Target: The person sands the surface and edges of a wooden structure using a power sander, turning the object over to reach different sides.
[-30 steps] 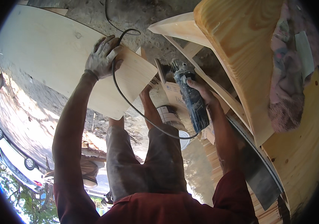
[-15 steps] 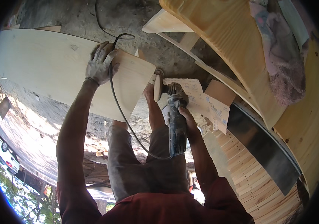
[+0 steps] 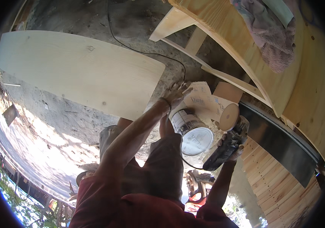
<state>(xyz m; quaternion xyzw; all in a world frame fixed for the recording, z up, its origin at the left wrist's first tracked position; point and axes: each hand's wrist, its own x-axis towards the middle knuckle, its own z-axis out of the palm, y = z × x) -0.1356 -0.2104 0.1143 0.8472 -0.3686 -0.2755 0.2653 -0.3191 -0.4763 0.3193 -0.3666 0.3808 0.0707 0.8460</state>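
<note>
My right hand [image 3: 237, 152] grips a dark, dusty angle grinder [image 3: 223, 152], held to the right of my knees. Its round tan sanding disc [image 3: 229, 117] faces up. My left hand [image 3: 176, 94], whitish with dust, is stretched out past the board's right end, fingers extended. The tool's black cord [image 3: 149, 52] passes at this hand; whether the fingers touch it is hidden. A pale wooden board [image 3: 82, 72] with rounded corners lies to the left, no hand on it.
A lidded bucket [image 3: 197, 140] stands by my right knee, beside opened cardboard [image 3: 198, 98]. At right are a large curved wooden panel [image 3: 223, 34] with a draped towel [image 3: 272, 41], a dark sheet [image 3: 280, 140] and slatted wood [image 3: 270, 182]. The ground [image 3: 67, 19] is dusty.
My left hand has left the board and moved right to the cord. My right hand has carried the grinder right and toward me, turning its disc upward. The bucket has come into sight.
</note>
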